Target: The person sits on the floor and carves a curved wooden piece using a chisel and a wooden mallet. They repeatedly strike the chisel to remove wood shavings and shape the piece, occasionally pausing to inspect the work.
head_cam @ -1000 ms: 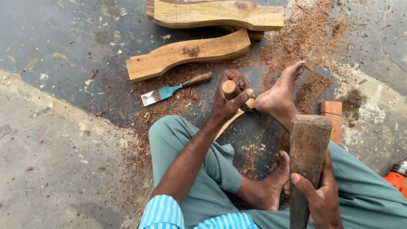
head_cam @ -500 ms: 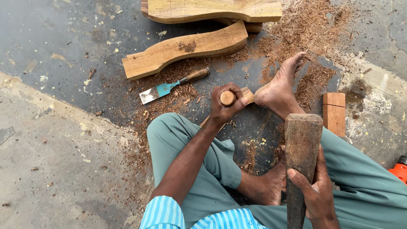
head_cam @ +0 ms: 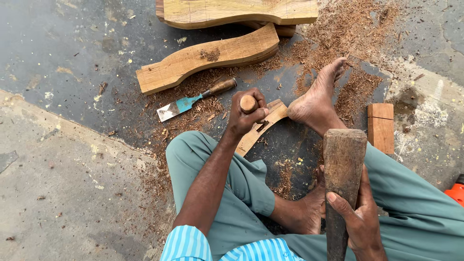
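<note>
I sit on the floor. My left hand [head_cam: 246, 116] is closed around the round wooden handle of a chisel [head_cam: 249, 103], held upright on a curved wooden piece [head_cam: 263, 123]. My bare foot [head_cam: 319, 96] rests on that piece's far end. My right hand [head_cam: 355, 217] grips a heavy wooden mallet [head_cam: 343, 169], raised near my right knee, apart from the chisel.
A second chisel [head_cam: 193, 100] with a blue blade lies on the floor beyond my left hand. Two larger curved wooden boards [head_cam: 208, 58] [head_cam: 237, 12] lie further off. A small wood block [head_cam: 381, 126] sits at right, an orange tool [head_cam: 455, 191] at the right edge. Sawdust covers the floor.
The mallet has stayed raised in my right hand, shifting slightly. My left hand keeps the chisel on the curved piece, with the handle top showing more plainly now.
</note>
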